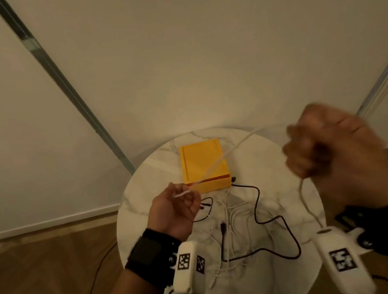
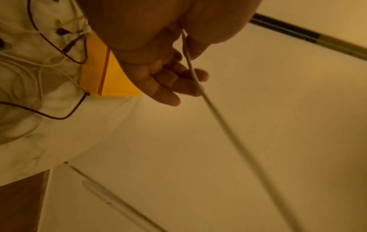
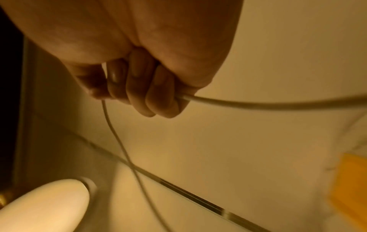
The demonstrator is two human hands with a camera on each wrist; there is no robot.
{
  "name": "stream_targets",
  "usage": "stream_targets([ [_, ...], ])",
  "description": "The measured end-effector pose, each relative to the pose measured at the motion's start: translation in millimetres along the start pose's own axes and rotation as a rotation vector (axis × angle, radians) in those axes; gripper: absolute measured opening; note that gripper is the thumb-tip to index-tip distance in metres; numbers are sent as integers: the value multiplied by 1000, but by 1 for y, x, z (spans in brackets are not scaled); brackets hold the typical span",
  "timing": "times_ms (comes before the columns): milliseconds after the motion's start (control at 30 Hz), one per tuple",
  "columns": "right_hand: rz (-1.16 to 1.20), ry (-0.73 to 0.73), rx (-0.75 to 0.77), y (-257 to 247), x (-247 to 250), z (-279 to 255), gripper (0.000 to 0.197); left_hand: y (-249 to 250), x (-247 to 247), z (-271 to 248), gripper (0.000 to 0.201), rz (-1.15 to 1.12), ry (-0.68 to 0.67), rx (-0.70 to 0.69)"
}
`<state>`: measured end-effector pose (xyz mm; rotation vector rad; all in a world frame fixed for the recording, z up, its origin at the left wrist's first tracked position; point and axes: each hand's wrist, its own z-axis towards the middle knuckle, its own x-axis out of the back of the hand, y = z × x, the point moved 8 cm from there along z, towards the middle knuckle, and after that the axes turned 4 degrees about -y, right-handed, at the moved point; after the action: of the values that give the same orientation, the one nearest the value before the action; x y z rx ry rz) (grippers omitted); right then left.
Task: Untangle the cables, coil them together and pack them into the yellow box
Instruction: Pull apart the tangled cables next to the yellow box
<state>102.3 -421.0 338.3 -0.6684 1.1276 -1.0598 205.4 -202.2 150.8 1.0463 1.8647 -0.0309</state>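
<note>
A white cable (image 1: pixel 217 159) stretches taut in the air between my two hands, above the yellow box (image 1: pixel 203 163). My left hand (image 1: pixel 176 207) pinches one end of it, with the tip sticking out past the fingers; the left wrist view shows the white cable (image 2: pixel 200 87) running from that hand (image 2: pixel 170 78). My right hand (image 1: pixel 331 149) is raised in a fist round the same cable (image 3: pixel 258 102), its fingers (image 3: pixel 147 89) curled tight, and a slack length hangs below. The box lies on the round marble table (image 1: pixel 292 170). A black cable (image 1: pixel 258 215) and more white cables (image 1: pixel 233 216) lie tangled there.
White camera housings with black-and-white markers (image 1: pixel 185 261) sit on both wrists. The table stands against a pale wall with metal rails (image 1: pixel 72 94). A dark cord (image 1: pixel 93 287) runs over the wooden floor at the left.
</note>
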Motion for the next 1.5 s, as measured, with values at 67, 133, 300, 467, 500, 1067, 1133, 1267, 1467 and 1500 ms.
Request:
stream_targets([
  [67, 95, 16, 35, -31, 16, 9, 33, 7, 12, 3, 29, -33, 30, -21],
  [133, 34, -29, 71, -52, 33, 20, 28, 11, 15, 3, 30, -79, -6, -14],
  [300, -252, 66, 110, -63, 61, 18, 39, 64, 13, 1, 20, -127, -92, -183],
  [467, -1024, -35, 176, -102, 57, 15, 35, 120, 40, -12, 40, -205, -96, -328],
  [500, -1087, -56, 184, -102, 54, 15, 31, 125, 44, -17, 29, -180, -81, -366],
  [1067, -1222, -452, -51, 108, -22, 48, 17, 89, -44, -94, 35, 1038, -87, -921],
  [1133, -1173, -474, -47, 114, -35, 51, 18, 66, -55, -84, 31, 1286, -148, -954],
  [1267, -1128, -487, 2, 115, -49, 59, 18, 34, -66, -58, 30, 1329, -291, -725],
  [1467, -1205, -468, 56, 118, -35, 64, 25, 34, -64, -44, 35, 1389, -302, -699],
  [1500, -1222, -468, 64, 118, -34, 65, 26, 38, -64, -41, 35, 1434, -275, -709],
])
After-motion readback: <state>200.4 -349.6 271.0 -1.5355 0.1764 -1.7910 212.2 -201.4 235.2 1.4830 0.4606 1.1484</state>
